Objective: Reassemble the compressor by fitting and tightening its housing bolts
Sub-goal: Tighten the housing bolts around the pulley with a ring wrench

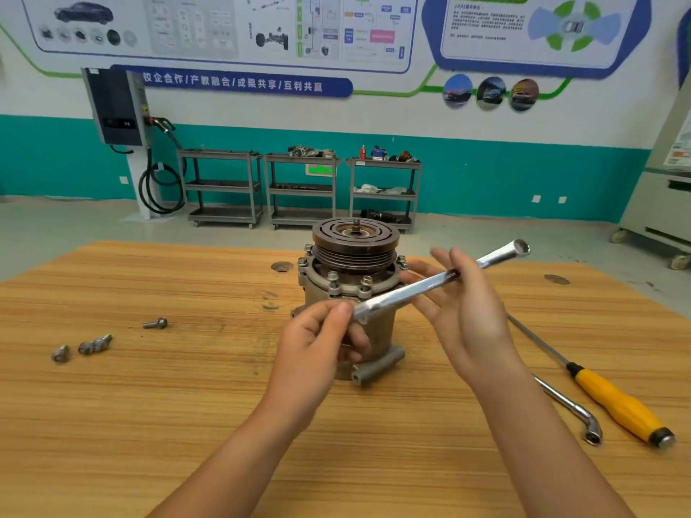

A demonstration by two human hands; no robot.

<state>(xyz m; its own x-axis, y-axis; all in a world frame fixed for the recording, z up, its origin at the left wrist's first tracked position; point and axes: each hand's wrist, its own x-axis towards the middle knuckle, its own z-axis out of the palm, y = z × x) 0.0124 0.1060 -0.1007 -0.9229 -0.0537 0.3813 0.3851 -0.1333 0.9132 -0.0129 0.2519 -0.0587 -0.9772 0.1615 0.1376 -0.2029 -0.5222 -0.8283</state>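
Note:
The compressor stands upright on the wooden table, pulley on top, with several bolts standing in its housing flange. In front of it both hands carry a silver ring spanner, slanting up to the right. My left hand pinches its lower end, thumb on top. My right hand supports its middle with the fingers spread and nearly straight. The spanner's upper ring end is in the air to the right of the pulley.
Three loose bolts lie on the table at the left. A yellow-handled screwdriver and a bent socket wrench lie at the right. Shelving carts stand by the far wall.

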